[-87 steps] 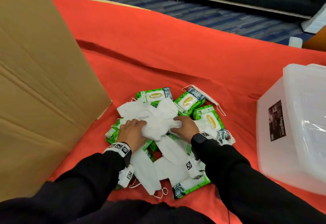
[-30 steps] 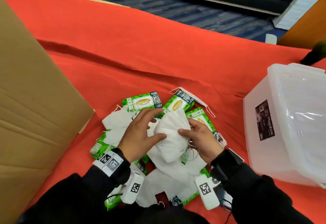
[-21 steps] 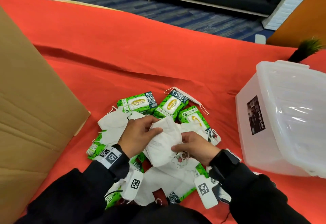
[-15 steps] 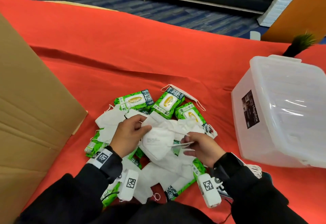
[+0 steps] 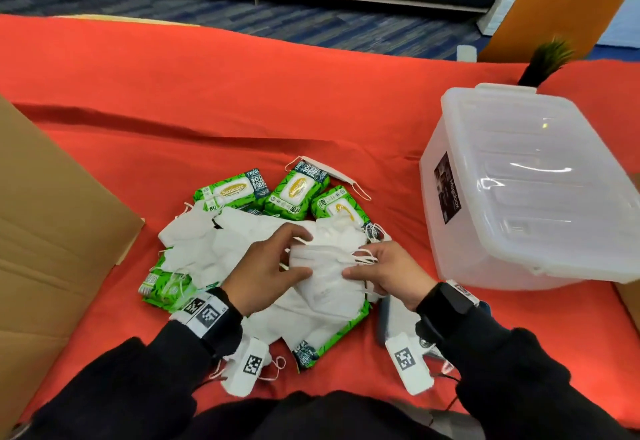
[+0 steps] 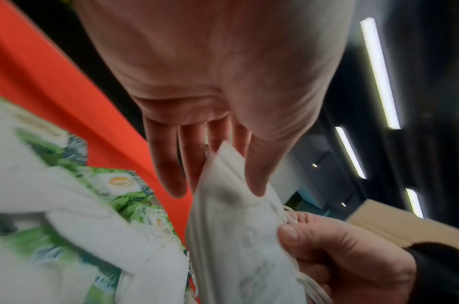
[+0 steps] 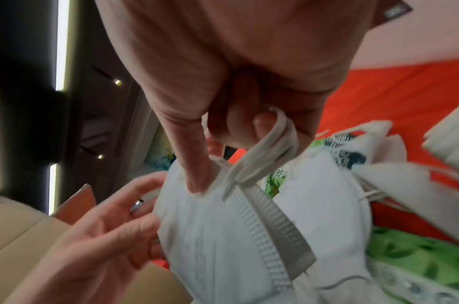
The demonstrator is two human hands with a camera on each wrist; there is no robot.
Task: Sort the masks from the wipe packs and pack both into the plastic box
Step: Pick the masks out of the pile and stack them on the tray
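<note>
Both hands hold one small stack of white masks above the mixed pile.

The left hand [image 5: 263, 270] pinches the stack of masks [image 5: 322, 263] between thumb and fingers at its left end, and the right hand [image 5: 388, 273] grips the right end, with ear loops hooked around its curled fingers [image 7: 259, 123]. How many masks are in the stack is hard to tell. Under the hands, other masks [image 5: 204, 249] cover most of the green wipe packs [image 5: 298, 194], so only parts of the packs show. The plastic box [image 5: 519, 190] stands to the right on the red cloth [image 5: 207, 100], its far side cut off by the frame. A cardboard box [image 5: 52, 232] is at the left, only partly visible.
</note>
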